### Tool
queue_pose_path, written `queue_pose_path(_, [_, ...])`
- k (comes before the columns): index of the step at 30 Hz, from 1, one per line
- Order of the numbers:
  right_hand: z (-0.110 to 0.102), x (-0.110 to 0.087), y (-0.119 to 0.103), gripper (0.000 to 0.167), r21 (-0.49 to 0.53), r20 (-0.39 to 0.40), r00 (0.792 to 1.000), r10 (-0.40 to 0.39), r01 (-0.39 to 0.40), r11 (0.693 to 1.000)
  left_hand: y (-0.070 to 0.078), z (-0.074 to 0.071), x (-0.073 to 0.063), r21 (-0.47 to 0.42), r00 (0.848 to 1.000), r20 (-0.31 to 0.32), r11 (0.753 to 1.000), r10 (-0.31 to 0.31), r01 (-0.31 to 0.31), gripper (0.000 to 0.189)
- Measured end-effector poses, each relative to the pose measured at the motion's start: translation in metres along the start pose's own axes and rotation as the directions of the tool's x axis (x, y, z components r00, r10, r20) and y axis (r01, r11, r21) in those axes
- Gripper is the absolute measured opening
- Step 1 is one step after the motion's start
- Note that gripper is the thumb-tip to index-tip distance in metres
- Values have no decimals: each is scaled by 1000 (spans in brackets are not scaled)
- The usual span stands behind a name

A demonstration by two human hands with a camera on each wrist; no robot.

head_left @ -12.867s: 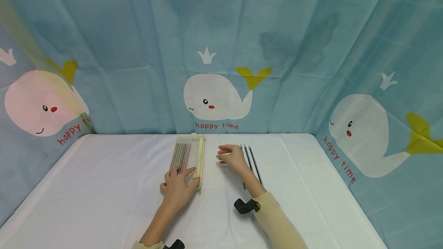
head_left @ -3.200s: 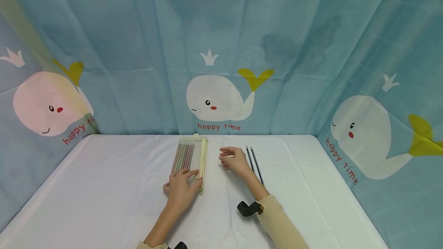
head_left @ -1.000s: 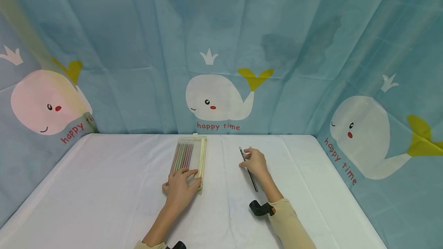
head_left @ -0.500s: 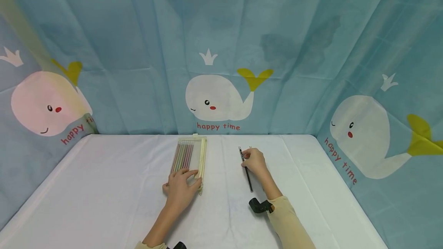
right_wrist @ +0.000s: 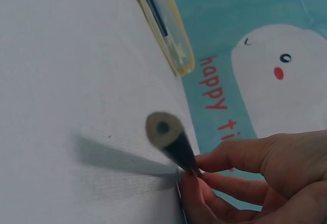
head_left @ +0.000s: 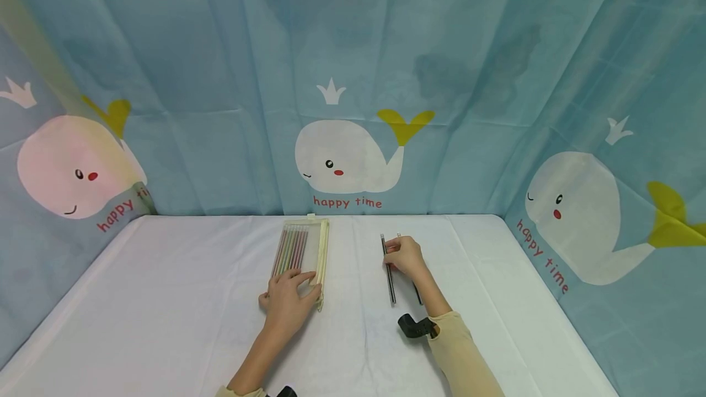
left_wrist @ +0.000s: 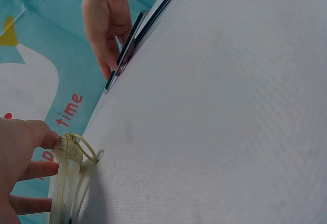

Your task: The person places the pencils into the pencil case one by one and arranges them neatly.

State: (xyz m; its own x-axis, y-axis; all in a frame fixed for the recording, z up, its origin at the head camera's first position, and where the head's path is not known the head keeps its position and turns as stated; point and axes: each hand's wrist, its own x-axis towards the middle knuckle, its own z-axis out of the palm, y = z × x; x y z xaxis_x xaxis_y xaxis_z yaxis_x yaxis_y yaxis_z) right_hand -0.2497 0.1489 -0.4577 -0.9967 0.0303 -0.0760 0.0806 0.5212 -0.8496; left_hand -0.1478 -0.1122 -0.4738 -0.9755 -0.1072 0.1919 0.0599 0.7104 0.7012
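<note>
My left hand (head_left: 289, 302) rests spread over the near end of a clear pencil pouch (head_left: 311, 241) with a pale yellow zip edge. Its fairly straight fingers touch the zip side in the left wrist view, beside a zip pull loop (left_wrist: 84, 146). Several coloured pencils (head_left: 291, 247) lie inside the pouch. Farther right, my right hand (head_left: 407, 257) pinches a dark pencil (head_left: 390, 283) between thumb and fingers near its far end. That pencil's unsharpened-looking round end (right_wrist: 162, 127) points at the right wrist camera. A second dark pencil (head_left: 417, 294) lies mostly hidden under the right hand.
A white cloth covers the table (head_left: 165, 311). Behind it hangs a blue curtain (head_left: 220, 158) printed with whales, meeting the table's back edge. A strip of tabletop separates the pouch from the dark pencils.
Three dark pencils lay at right earliest, two later. My right hand has moved right and pinched one, whose near end has since swung left, away from the other. The left hand stays on the pouch.
</note>
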Motion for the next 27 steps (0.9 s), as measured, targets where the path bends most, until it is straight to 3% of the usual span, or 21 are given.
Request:
queue_pose_path(7, [-2,-1,0,37,20,19,999,39,-39,999,0,0,-1,-1,1000,9,1000,-6,6,32])
queue_pose_path(16, [-2,1,-1,39,123,49,991,126,-131,984,-1,0,-1,-7,1000,15,1000,-2,2,32])
queue_pose_path(27, [-3,2,-3,44,248,168,977,130,-170,954,0,-1,-1,-7,1000,11,1000,-4,4,32])
